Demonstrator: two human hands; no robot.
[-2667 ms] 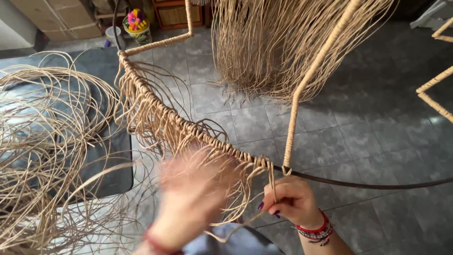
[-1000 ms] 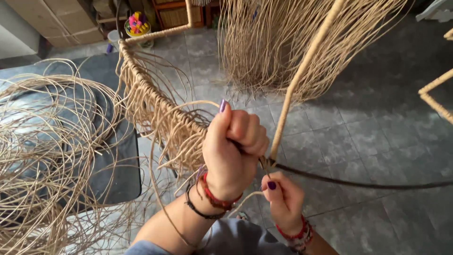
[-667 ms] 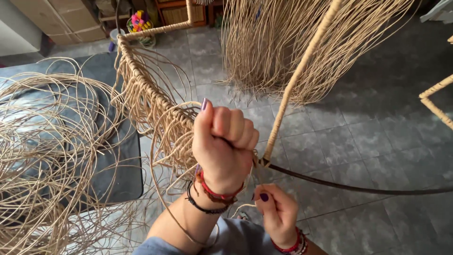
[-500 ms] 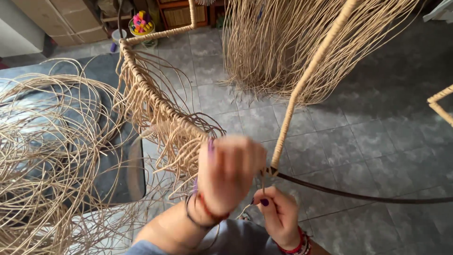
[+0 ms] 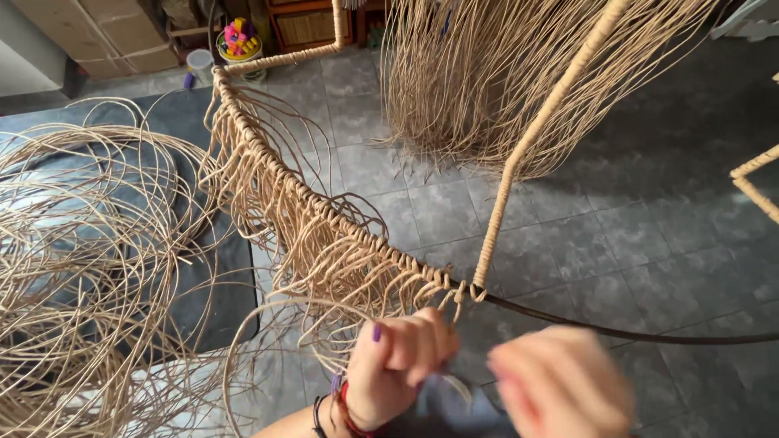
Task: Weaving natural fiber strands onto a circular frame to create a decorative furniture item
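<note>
Rattan-wrapped hoop frame [image 5: 324, 235] slanting from far left down to the junction with the upright wrapped rod [image 5: 519, 162]; bare dark metal rim [image 5: 633, 331] running on to the right. Left hand [image 5: 402, 361] dropped from above the rim half a second ago to just below the last knots — fingers curled shut on a thin rattan strand [image 5: 268, 316], loop drawn down. Right hand [image 5: 560, 385] now alongside, blurred; grip impossible to tell. Loose rattan coils [image 5: 89, 268] heaped at the floor's left edge.
</note>
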